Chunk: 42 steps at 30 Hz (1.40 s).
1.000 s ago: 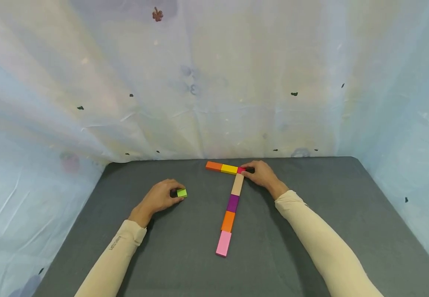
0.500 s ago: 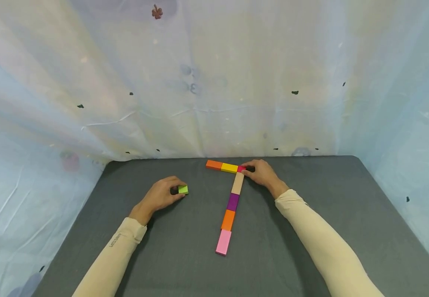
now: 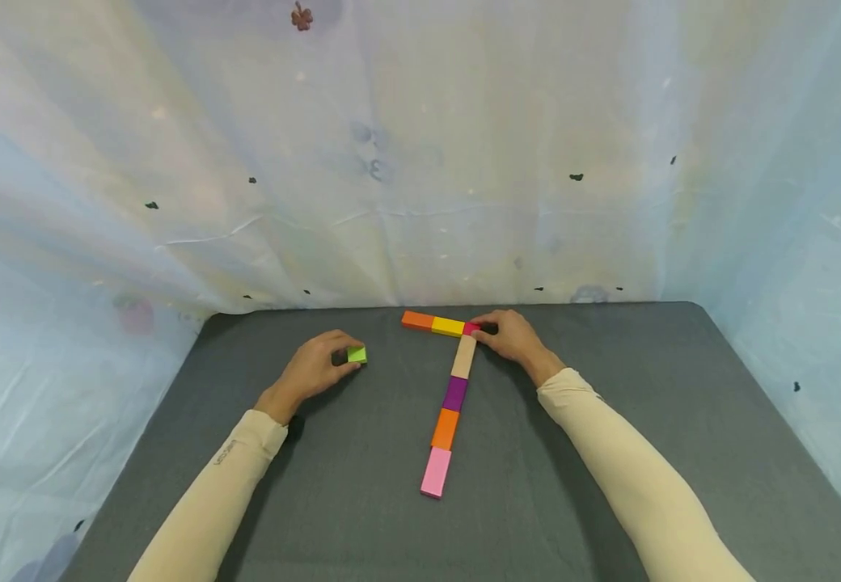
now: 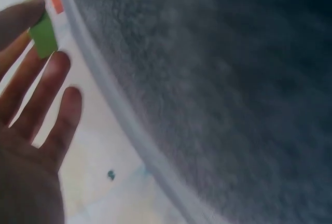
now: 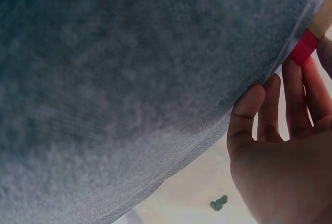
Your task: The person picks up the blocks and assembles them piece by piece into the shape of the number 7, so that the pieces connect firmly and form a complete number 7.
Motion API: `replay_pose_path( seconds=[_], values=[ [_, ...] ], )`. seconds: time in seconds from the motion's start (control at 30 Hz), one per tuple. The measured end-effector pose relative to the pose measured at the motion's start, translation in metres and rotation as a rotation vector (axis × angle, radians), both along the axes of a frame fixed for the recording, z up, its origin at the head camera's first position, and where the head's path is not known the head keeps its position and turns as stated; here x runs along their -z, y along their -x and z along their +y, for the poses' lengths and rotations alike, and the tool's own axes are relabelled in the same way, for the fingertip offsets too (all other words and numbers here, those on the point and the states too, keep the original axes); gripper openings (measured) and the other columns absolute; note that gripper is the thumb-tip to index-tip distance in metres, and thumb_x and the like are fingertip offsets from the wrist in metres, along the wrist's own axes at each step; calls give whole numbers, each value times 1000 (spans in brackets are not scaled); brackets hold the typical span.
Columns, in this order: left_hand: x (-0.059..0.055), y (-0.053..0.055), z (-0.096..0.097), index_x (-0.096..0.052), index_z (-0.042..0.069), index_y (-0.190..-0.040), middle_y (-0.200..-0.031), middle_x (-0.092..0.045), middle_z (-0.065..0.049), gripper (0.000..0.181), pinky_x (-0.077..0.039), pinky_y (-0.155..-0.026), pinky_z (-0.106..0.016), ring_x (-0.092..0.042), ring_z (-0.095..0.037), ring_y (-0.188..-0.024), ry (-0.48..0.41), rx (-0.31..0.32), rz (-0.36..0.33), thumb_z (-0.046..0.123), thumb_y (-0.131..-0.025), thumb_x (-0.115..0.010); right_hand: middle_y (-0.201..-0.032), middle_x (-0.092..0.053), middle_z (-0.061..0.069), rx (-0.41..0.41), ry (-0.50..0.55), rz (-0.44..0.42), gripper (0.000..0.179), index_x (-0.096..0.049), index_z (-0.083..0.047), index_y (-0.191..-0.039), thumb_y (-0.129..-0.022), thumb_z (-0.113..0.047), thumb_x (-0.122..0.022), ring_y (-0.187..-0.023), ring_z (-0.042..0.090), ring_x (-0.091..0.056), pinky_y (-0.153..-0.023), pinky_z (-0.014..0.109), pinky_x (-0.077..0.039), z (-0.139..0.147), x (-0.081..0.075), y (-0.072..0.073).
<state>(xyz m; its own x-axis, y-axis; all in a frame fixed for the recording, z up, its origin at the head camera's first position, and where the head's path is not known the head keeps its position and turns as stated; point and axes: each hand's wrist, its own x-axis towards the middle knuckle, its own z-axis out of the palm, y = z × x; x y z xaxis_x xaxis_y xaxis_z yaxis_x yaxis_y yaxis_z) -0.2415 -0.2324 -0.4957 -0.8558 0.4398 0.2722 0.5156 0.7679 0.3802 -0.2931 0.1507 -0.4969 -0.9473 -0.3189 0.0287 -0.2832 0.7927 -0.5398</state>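
In the head view my left hand [image 3: 314, 365] pinches a small lime-green block [image 3: 357, 355] between thumb and fingertips, left of the row of blocks. The left wrist view shows the green block [image 4: 44, 36] held at the fingertips, the other fingers spread. My right hand [image 3: 513, 337] pinches a red block [image 3: 471, 328] at the far corner of the row. Left of it lie a yellow block [image 3: 448, 326] and an orange block [image 3: 417, 320]. Toward me run a tan block [image 3: 464, 357], a purple block [image 3: 455, 394], a second orange block [image 3: 445, 428] and a pink block [image 3: 436, 472].
Everything lies on a dark grey cloth-covered table [image 3: 362, 501]. A pale patterned curtain [image 3: 420, 162] hangs along its far edge and at both sides. The row's far arm lies close to that back edge.
My left hand has moved a little farther from me, toward the back edge, carrying the green block. The right hand stays at the red block, and the row looks the same.
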Motion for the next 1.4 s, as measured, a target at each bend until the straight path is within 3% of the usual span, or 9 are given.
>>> replay_pose_path(
  seconds=[0.2,0.33,0.47,0.6,0.7,1.1,1.4],
  values=[
    [-6,11,3,-72,19,-120,-122,-69,-3,35,-53,-90,-46,-65,-23,-106,-1,13,21,19,-85,-80,-132,-66,11,7,-2,-15,36,-68,-15,-129,-96,-31,-66,-124,31,-59,-109,49,-43,-1,-1,1],
    [-9,17,7,-71,17,-122,-124,-69,-6,38,-51,-97,-48,-64,-26,-115,-15,11,-12,17,-85,-79,-131,-67,11,7,-7,-15,36,-69,-16,-129,-97,-31,-66,-123,30,-60,-109,49,-44,-1,-1,1],
    [-7,25,10,-71,16,-121,-124,-68,-6,37,-54,-90,-44,-66,-25,-106,-66,7,-65,13,-85,-78,-131,-67,11,8,-9,-15,36,-68,-15,-129,-97,-31,-65,-123,30,-60,-109,49,-44,0,0,0],
    [-6,30,13,-72,17,-120,-123,-68,-5,36,-55,-80,-40,-65,-21,-94,-111,-41,-126,11,-85,-78,-131,-67,11,11,-2,-20,36,-68,-15,-129,-97,-31,-65,-123,30,-60,-108,49,-44,1,1,-2],
    [-6,32,15,-72,17,-120,-122,-68,-4,36,-54,-80,-40,-65,-21,-93,-119,-69,-150,10,-85,-78,-131,-67,10,18,-1,-32,36,-68,-16,-129,-97,-32,-66,-123,29,-60,-109,48,-44,2,1,-4],
    [-11,44,27,-70,11,-123,-125,-66,-8,38,-55,-85,-43,-65,-27,-104,-84,-41,-152,7,-86,-76,-131,-67,9,23,-8,-26,37,-68,-17,-129,-97,-33,-66,-123,29,-60,-109,48,-43,6,0,-5],
    [-8,54,33,-72,12,-119,-123,-64,-9,35,-54,-82,-43,-63,-27,-100,-100,-43,-142,5,-85,-77,-129,-68,8,20,-2,-26,36,-69,-17,-129,-97,-33,-66,-122,28,-61,-108,48,-44,4,-1,-6]
  ],
)
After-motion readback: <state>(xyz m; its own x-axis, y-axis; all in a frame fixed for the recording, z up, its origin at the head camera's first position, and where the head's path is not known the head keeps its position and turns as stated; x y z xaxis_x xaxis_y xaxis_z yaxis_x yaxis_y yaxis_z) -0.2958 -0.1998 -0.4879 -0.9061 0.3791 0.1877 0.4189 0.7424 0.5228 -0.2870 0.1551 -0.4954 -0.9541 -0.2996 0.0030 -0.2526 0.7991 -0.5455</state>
